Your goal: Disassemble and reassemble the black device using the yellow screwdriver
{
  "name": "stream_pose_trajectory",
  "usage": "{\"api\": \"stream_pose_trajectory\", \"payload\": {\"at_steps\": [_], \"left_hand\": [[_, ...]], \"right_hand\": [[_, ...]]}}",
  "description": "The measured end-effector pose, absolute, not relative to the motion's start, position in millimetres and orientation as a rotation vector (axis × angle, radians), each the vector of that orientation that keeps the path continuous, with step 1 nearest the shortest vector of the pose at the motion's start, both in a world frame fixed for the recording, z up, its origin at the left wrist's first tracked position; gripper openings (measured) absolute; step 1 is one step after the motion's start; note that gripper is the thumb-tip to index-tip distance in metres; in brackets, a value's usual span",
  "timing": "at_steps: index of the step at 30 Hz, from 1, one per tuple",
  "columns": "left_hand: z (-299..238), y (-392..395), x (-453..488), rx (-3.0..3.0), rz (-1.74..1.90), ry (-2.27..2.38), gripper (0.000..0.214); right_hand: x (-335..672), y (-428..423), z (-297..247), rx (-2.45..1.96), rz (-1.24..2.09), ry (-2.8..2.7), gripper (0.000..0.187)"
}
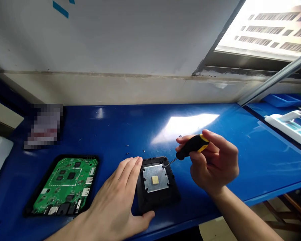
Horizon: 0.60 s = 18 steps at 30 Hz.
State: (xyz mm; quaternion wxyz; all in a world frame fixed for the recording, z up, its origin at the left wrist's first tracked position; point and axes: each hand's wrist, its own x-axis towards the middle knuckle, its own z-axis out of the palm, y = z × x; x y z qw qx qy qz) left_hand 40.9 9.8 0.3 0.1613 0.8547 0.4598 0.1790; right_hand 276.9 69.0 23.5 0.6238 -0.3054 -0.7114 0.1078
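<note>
My right hand (214, 160) grips a screwdriver (193, 146) with a black and yellow handle. Its thin shaft slants down to the left, and the tip meets a screw spot at the upper right corner of a silver metal plate (150, 171). That plate, with a small pale yellow pad (155, 180) in its middle, sits inside a black plastic cover (160, 202). Along the cover's left side lies my left hand (117, 197), fingers at the top left edge and thumb by the bottom edge, holding it against the table.
Left of my hands, a green circuit board (62, 180) lies in a black case. Several small screws (143, 151) are scattered on the blue table (110, 130) beyond the cover. A blurred-out packet (45, 125) lies at the back left; a blue tray (286, 99) stands far right.
</note>
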Motion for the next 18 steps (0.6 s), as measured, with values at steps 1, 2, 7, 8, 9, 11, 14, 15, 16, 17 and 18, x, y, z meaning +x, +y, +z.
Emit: {"api": "stream_pose_trajectory", "payload": {"at_steps": [1,2,7,8,9,11,14,15,16,17,18], "left_hand": [[1.0,10.1,41.1,2.440,0.513,1.308,0.104],[1.5,10.5,41.2,2.441,0.515,1.304,0.105],[-0.8,11.0,40.3,2.443,0.524,1.318,0.105],[-1.9,10.8,40.0,2.442,0.527,1.320,0.105],[-2.9,10.6,39.7,2.440,0.530,1.320,0.105],[-4.3,10.0,39.3,2.433,0.528,1.321,0.105],[-4.7,9.5,39.4,2.434,0.517,1.328,0.105],[-4.4,9.5,39.5,2.438,0.514,1.332,0.105],[-4.1,9.5,39.6,2.446,0.513,1.336,0.106],[-3.9,9.5,39.6,2.454,0.509,1.340,0.106],[-3.6,9.4,39.6,2.465,0.504,1.342,0.106]], "right_hand": [[276.9,68.5,23.5,-0.711,0.233,-1.629,0.049],[277.0,68.1,23.5,-0.726,0.224,-1.626,0.048],[279.9,67.5,23.4,-0.742,0.234,-1.634,0.052],[280.4,67.5,23.9,-0.728,0.239,-1.635,0.053],[280.7,67.3,24.6,-0.715,0.247,-1.640,0.053],[280.5,66.4,26.9,-0.703,0.283,-1.670,0.052],[277.8,64.3,30.8,-0.682,0.366,-1.702,0.047],[276.6,63.7,32.0,-0.665,0.388,-1.698,0.045],[275.5,63.3,33.0,-0.646,0.399,-1.686,0.043],[274.5,63.1,33.9,-0.628,0.403,-1.677,0.042],[273.8,63.0,34.7,-0.608,0.396,-1.673,0.039]]}}
